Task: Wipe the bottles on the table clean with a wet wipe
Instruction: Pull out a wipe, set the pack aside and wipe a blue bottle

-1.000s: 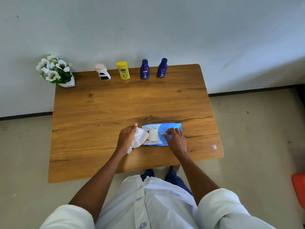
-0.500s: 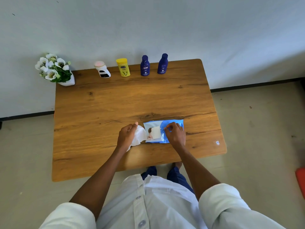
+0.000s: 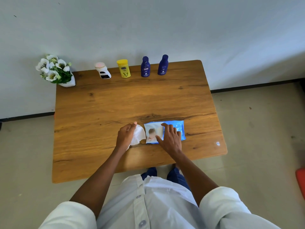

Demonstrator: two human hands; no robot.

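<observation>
The pack (image 3: pixel 165 132) of wet wipes lies flat on the wooden worktop (image 3: pixel 102 109), toward its near edge and a little right of the middle. It is blue, with a pale flap over its left part that bears a printed picture.

The right hand (image 3: pixel 170 139) rests palm down on the pack, fingers spread and flat across the flap and the blue wrapper; it grips nothing. The left hand (image 3: pixel 126 135) sits just left of the pack, fingers curled around a white wipe (image 3: pixel 137 135), which bunches out from the palm toward the pack and nearly touches its left edge. A corner of the wipe hangs below the hand, down to the worktop.

Well beyond the pack, along the far edge of the worktop by the wall, four bottles stand upright in a row, apart from one another. Straight beyond the pack is a dark blue bottle (image 3: pixel 162 65); left of it a second blue bottle (image 3: pixel 145 66); further left a yellow bottle (image 3: pixel 123 68); and last a white bottle (image 3: pixel 102 70) with a pinkish cap and a dark label. Far left of the pack, at the back corner, a white pot of white flowers (image 3: pixel 55 70) stands tilted.
</observation>
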